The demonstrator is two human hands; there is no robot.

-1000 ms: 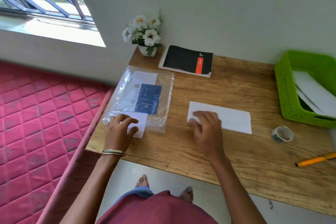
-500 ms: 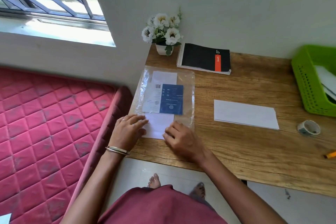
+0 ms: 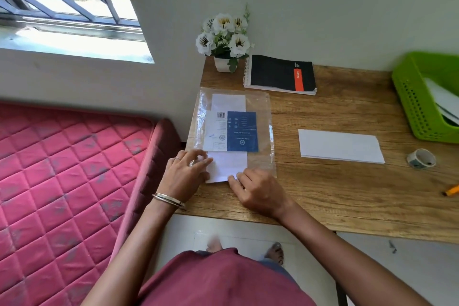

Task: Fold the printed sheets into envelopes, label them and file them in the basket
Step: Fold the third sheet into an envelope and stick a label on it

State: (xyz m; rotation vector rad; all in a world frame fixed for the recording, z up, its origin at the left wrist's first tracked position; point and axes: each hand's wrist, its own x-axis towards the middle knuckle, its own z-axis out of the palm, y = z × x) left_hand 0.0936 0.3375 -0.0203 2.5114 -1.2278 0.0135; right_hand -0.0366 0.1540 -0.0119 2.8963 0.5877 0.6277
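— Both hands have barely shifted since half a second ago; a full second back the right hand (image 3: 258, 192) was over on the folded envelope (image 3: 340, 146), and now it sits at the near end of the clear plastic packet (image 3: 263, 117).

— What is it doing there?

— Its fingertips pinch the near edge of the white envelope (image 3: 227, 167) sticking out of the packet's open end. The left hand (image 3: 185, 176) lies beside it, fingers fairly straight, pressing on the packet's near left corner and the sheet's left edge.

— And what's inside the packet?

— A blue and white printed label (image 3: 231, 131) with a barcode, lying over more white paper.

— Where are the other task things?

— The folded envelope lies flat on the wooden desk (image 3: 323, 196), well to the right of the packet. The green basket (image 3: 412, 107) stands at the far right with white papers in it. A roll of tape (image 3: 421, 158) sits near the envelope's right end, and an orange marker (image 3: 452, 190) pokes in at the right edge.

— Anything at the back?

— A black spiral notebook (image 3: 280, 73) and a small pot of white flowers (image 3: 224, 40) against the wall. A pink quilted mattress (image 3: 62, 181) lies left of the desk.
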